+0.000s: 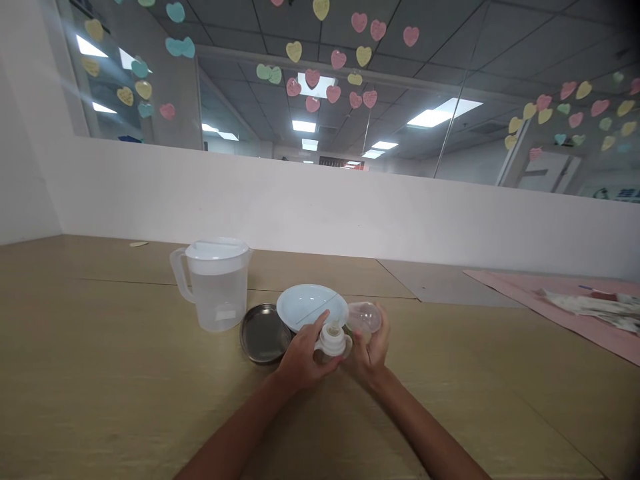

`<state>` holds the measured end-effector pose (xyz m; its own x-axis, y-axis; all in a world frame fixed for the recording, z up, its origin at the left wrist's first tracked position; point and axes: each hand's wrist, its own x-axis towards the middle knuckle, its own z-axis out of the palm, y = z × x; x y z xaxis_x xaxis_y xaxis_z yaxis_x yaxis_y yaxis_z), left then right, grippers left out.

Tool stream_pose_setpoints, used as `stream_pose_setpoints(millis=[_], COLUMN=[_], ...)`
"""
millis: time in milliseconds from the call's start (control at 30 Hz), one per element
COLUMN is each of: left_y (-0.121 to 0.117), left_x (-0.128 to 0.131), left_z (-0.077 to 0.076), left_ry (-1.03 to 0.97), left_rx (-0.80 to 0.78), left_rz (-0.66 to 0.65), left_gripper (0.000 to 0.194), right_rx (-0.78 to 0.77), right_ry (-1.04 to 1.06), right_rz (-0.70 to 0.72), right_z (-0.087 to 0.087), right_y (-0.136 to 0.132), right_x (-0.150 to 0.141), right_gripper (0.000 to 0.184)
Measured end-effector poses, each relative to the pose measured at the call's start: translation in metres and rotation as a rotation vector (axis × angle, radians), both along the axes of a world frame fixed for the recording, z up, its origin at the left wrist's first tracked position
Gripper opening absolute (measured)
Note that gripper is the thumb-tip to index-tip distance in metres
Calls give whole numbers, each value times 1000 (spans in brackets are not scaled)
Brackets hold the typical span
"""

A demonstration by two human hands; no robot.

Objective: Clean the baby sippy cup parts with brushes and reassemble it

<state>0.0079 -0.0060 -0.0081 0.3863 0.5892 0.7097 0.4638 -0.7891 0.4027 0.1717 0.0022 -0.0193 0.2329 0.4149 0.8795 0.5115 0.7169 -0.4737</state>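
Note:
My left hand [304, 357] is closed around a white bottle top [333, 341], which has a ringed collar, a side handle and a pale tip pointing up. Close beside it, my right hand [373, 353] grips a clear, rounded bottle body [365, 317] that lies tilted on its side. The two parts are apart, with only a small gap between them. Just behind my hands is a pale blue bowl [305, 303] with a thin straight line across it; I cannot tell whether that is a stick or a mark. My left fingertips overlap its near rim.
A lidded clear plastic jug [220, 290] stands to the left. A round dark metal dish [265, 333] sits between jug and bowl. On the right, a pink sheet [560, 313] carries white packets [590, 305]. A white wall [300, 207] with glass above closes off the table's back.

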Motion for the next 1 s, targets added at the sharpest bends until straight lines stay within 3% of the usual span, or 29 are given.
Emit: stream_pose_setpoints(millis=[167,333,700,1000], left_y=[-5,-2,0,4], left_x=[-1,-3,-3,-4], left_z=[6,7,5,1], left_ry=[34,35,51,54], left_rx=[30,61,103,135], left_rz=[13,19,30,40], left_gripper=[67,63,62,62], right_rx=[-142,-307,-400,-453], right_ry=[79,-29,-346,-378], right_rz=[17,205,363,450], right_z=[12,7,12,12], right_y=[12,28,31,33], right_x=[1,8,22,25], right_gripper=[52,41,47,44])
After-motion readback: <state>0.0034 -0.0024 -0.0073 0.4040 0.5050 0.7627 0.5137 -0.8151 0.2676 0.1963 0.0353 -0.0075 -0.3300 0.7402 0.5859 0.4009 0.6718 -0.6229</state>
